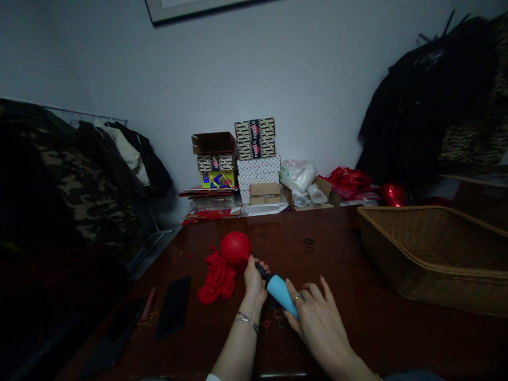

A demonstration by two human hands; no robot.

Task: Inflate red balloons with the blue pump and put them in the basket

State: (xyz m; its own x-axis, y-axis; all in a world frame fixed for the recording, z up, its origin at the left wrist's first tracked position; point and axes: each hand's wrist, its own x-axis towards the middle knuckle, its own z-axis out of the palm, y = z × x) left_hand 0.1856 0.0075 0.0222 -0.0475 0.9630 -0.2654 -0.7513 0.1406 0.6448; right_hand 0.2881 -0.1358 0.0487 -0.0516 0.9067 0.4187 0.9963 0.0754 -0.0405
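Note:
A small red balloon (pixel 235 247), partly inflated, sits on the black nozzle of a light blue hand pump (pixel 281 293) over the dark wooden table (pixel 341 264). My left hand (pixel 254 279), with a bracelet on the wrist, is closed round the nozzle and the balloon's neck. My right hand (pixel 315 317) grips the rear end of the blue pump, its outer fingers stretched out. A heap of flat red balloons (pixel 216 279) lies just left of the hands.
A large wicker basket (pixel 432 254) stands at the right. Two dark phones (pixel 173 307) and a pink pen lie at the left, small rubber bands around them. Stacked boxes (pixel 254 159), plastic bags and red ribbon line the wall. Dark coats hang on both sides.

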